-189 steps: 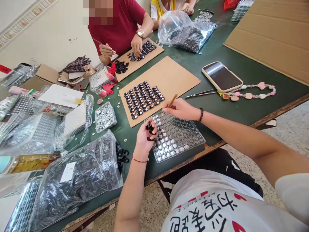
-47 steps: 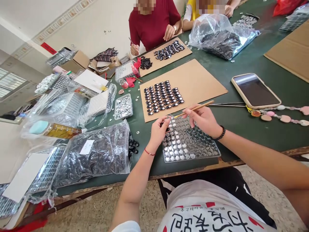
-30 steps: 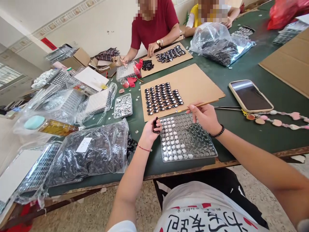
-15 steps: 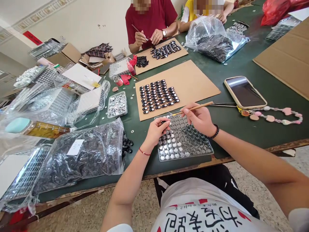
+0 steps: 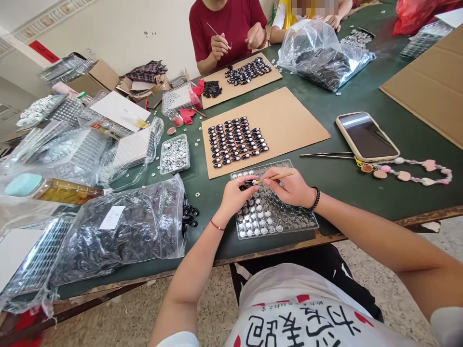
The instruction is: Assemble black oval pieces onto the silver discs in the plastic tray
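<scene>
Far left, stacked clear trays (image 5: 54,149) in plastic wrap, partly cut off by the frame edge; contents unreadable. Near left, big clear bag (image 5: 119,231) of small black pieces with a white label, writing too small to read. Right of it, a small tub (image 5: 174,154) of silvery discs. Left hand (image 5: 235,195) pinched shut on a small black piece (image 5: 249,183) over the far left corner of the blister tray (image 5: 285,224); the piece is mostly hidden by fingers. The tray sits at the near table edge, its left cells filled with silver discs, the middle hidden under both hands. Right hand (image 5: 291,188) grips a thin wooden stick (image 5: 273,178), tip meeting the black piece. Beyond the tray, cardboard sheet (image 5: 289,120) with rows of finished black pieces (image 5: 235,142). Right, tweezers (image 5: 325,154), phone (image 5: 367,136) face up, bead strap (image 5: 408,171). Far side, a co-worker in a red top (image 5: 227,24), head cut off, holding a stick; what the other hand holds is unclear.
</scene>
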`<state>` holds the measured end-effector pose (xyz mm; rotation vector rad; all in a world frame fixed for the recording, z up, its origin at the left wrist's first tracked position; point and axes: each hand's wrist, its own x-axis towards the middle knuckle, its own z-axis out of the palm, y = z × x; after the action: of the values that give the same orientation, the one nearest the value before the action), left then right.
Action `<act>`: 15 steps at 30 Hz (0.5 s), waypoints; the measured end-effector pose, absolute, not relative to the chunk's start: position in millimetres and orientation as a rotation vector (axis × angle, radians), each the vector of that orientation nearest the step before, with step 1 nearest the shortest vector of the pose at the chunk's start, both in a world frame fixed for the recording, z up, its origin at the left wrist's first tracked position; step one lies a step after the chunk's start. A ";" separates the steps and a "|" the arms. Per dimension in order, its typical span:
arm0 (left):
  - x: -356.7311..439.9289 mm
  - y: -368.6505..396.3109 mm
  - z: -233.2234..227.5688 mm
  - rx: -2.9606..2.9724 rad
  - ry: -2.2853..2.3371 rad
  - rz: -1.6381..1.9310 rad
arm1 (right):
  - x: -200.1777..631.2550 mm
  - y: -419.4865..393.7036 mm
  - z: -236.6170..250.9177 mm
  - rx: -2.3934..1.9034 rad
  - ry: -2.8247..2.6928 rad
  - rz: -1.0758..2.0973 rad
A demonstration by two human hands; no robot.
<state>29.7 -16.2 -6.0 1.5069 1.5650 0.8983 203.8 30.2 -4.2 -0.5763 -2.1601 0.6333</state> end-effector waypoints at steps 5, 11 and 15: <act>31.6 -16.4 -9.2 1.599 1.576 0.933 | 202.7 32.2 -5.0 -0.610 -2.212 0.590; 30.1 -15.6 -12.5 1.577 1.552 0.934 | 202.9 32.5 -7.7 -0.613 -2.200 0.636; 29.4 -16.1 -13.1 1.619 1.563 0.930 | 203.6 31.6 -8.5 -0.615 -2.176 0.683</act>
<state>29.4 -16.1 -13.1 1.6195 1.5630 0.9298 203.6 31.6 -8.5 -0.6152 -2.1760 0.6832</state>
